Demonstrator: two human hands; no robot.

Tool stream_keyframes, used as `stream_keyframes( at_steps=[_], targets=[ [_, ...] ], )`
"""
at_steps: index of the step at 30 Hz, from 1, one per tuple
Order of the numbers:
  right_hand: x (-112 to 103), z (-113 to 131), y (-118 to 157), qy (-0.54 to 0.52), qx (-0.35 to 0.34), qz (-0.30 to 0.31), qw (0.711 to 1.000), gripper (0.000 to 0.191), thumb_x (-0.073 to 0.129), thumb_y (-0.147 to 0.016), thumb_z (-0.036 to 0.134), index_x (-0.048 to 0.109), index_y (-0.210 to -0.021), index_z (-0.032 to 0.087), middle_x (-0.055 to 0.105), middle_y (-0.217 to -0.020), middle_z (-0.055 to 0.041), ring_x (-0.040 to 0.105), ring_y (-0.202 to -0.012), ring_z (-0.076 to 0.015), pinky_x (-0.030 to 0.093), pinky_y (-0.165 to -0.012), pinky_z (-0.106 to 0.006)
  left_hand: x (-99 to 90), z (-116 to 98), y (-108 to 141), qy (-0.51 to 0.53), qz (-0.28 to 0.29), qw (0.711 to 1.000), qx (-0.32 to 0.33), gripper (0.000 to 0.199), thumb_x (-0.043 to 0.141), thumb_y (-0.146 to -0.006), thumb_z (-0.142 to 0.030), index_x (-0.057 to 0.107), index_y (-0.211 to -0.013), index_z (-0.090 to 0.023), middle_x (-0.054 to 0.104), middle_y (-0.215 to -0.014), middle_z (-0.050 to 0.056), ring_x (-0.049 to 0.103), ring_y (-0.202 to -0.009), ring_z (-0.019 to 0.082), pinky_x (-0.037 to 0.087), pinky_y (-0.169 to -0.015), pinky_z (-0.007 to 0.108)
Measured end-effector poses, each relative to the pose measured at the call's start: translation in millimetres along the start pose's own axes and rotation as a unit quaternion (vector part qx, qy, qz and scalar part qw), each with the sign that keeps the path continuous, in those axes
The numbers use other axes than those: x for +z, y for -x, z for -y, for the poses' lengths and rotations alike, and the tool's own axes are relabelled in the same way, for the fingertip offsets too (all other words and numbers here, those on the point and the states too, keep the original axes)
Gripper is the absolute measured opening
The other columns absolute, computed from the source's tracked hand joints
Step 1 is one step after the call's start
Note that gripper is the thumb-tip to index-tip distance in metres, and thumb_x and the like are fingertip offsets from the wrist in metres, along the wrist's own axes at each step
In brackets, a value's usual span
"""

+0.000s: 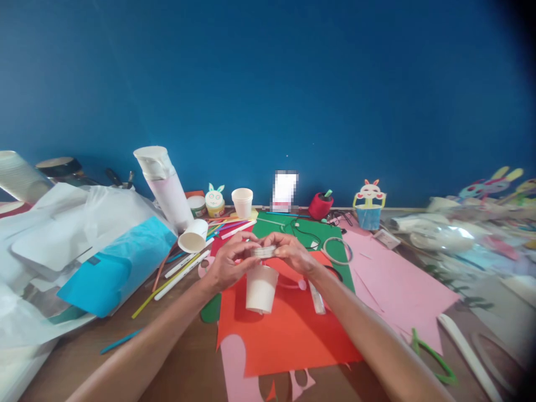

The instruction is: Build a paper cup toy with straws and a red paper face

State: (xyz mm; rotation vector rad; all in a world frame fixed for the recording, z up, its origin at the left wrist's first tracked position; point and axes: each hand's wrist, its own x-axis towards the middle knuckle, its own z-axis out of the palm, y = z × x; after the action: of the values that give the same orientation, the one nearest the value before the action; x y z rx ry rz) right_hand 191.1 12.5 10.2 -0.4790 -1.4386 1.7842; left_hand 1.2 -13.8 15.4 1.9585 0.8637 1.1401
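My left hand [234, 257] and my right hand [293, 252] meet in the middle of the view, both with fingers closed. Between their fingertips is a small whitish roll of tape [264, 252], seen edge-on. Directly below it a white paper cup [261, 293] stands on an orange sheet of paper [301, 340]. Behind my right wrist lies a slim clear-and-white item [317, 298], partly covered by the forearm. A pink round-ended strip [301, 285] shows beside the cup.
Green paper [268, 226] and pink paper [402, 273] lie behind and to the right. Markers [182, 278], a tipped paper cup [193, 237] and plastic bags [96, 223] crowd the left. A rabbit-decorated blue cup [368, 216] and a lit phone [285, 191] stand near the wall.
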Motion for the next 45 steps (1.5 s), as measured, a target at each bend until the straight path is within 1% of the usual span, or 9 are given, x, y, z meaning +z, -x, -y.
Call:
stream_keyframes(
  at_steps=[3,11,17,20,25,30,37,41,45],
  targets=[
    [0.3,1.0,0.8,0.012,-0.005,0.006,1.000,0.021,0.058,-0.065,0.025,0.055,-0.082,0.015,0.057,-0.087,-0.0046,0.053,-0.076,-0.0158,0.040,-0.073,-0.030,-1.4,-1.8,-0.1,-0.005,0.011,1.000,-0.016,0.021,0.056,-0.077,-0.027,0.063,-0.095,-0.018,0.050,-0.107,0.009,0.054,-0.089,0.018,0.048,-0.067,0.024],
    [4.7,7.4,1.4,0.096,0.032,0.012,0.995,0.019,0.058,-0.069,0.029,0.053,-0.082,0.015,0.056,-0.080,-0.0017,0.052,-0.074,-0.0141,0.040,-0.070,-0.028,-3.6,-0.2,-1.2,-0.057,0.006,0.998,0.009,0.016,0.054,-0.079,-0.026,0.065,-0.089,-0.020,0.052,-0.103,0.007,0.051,-0.095,0.018,0.044,-0.080,0.029],
    [1.8,8.4,3.2,0.065,0.030,0.032,0.997,0.018,0.058,-0.068,0.027,0.053,-0.081,0.015,0.056,-0.082,-0.0030,0.053,-0.074,-0.0149,0.041,-0.072,-0.031,-1.5,-3.6,-0.6,-0.034,0.027,0.999,0.023,0.020,0.057,-0.076,-0.025,0.062,-0.095,-0.020,0.052,-0.102,0.008,0.052,-0.093,0.017,0.045,-0.078,0.029],
    [-0.9,7.2,2.8,0.061,0.023,0.024,0.998,0.019,0.059,-0.067,0.027,0.053,-0.080,0.015,0.055,-0.080,-0.0026,0.052,-0.073,-0.0144,0.040,-0.071,-0.030,-0.7,-2.9,0.2,-0.007,0.014,1.000,0.022,0.025,0.059,-0.075,-0.024,0.059,-0.099,-0.019,0.050,-0.106,0.009,0.051,-0.096,0.019,0.046,-0.074,0.028],
    [-1.3,5.7,1.3,0.055,0.021,0.028,0.998,0.021,0.060,-0.066,0.030,0.053,-0.079,0.015,0.054,-0.078,-0.0017,0.049,-0.073,-0.0136,0.038,-0.069,-0.027,-2.0,-3.1,-0.4,-0.017,0.026,0.999,0.008,0.018,0.056,-0.077,-0.026,0.061,-0.091,-0.017,0.051,-0.101,0.009,0.053,-0.079,0.014,0.046,-0.064,0.024],
    [1.4,7.8,2.6,0.097,0.030,0.031,0.994,0.019,0.059,-0.069,0.030,0.053,-0.079,0.015,0.055,-0.079,-0.0016,0.050,-0.072,-0.0131,0.038,-0.070,-0.027,-2.8,-4.2,-0.9,-0.040,0.034,0.999,0.004,0.017,0.056,-0.077,-0.026,0.062,-0.090,-0.017,0.053,-0.098,0.008,0.052,-0.078,0.013,0.044,-0.063,0.023],
    [0.0,8.5,2.8,0.070,0.041,0.047,0.996,0.021,0.058,-0.067,0.030,0.055,-0.081,0.015,0.056,-0.079,-0.0028,0.051,-0.074,-0.0150,0.038,-0.071,-0.029,-1.3,-1.0,0.6,0.012,0.038,0.999,-0.025,0.018,0.052,-0.079,-0.024,0.061,-0.093,-0.016,0.053,-0.098,0.009,0.054,-0.083,0.015,0.046,-0.064,0.024],
    [1.0,6.0,2.0,0.083,0.038,0.028,0.995,0.015,0.058,-0.068,0.027,0.054,-0.077,0.015,0.055,-0.080,-0.0015,0.048,-0.074,-0.0133,0.036,-0.070,-0.026,0.7,1.4,0.8,0.001,0.029,1.000,-0.007,0.019,0.054,-0.078,-0.024,0.061,-0.093,-0.015,0.056,-0.094,0.008,0.054,-0.081,0.015,0.046,-0.064,0.024],
    [1.1,3.5,-0.2,0.095,0.042,0.012,0.995,0.014,0.059,-0.069,0.027,0.054,-0.074,0.015,0.056,-0.081,-0.0013,0.049,-0.076,-0.0134,0.035,-0.071,-0.026,1.2,3.6,-0.9,-0.016,0.020,1.000,0.015,0.017,0.055,-0.078,-0.022,0.062,-0.091,-0.016,0.059,-0.089,0.007,0.055,-0.084,0.016,0.045,-0.071,0.026]
  ],
)
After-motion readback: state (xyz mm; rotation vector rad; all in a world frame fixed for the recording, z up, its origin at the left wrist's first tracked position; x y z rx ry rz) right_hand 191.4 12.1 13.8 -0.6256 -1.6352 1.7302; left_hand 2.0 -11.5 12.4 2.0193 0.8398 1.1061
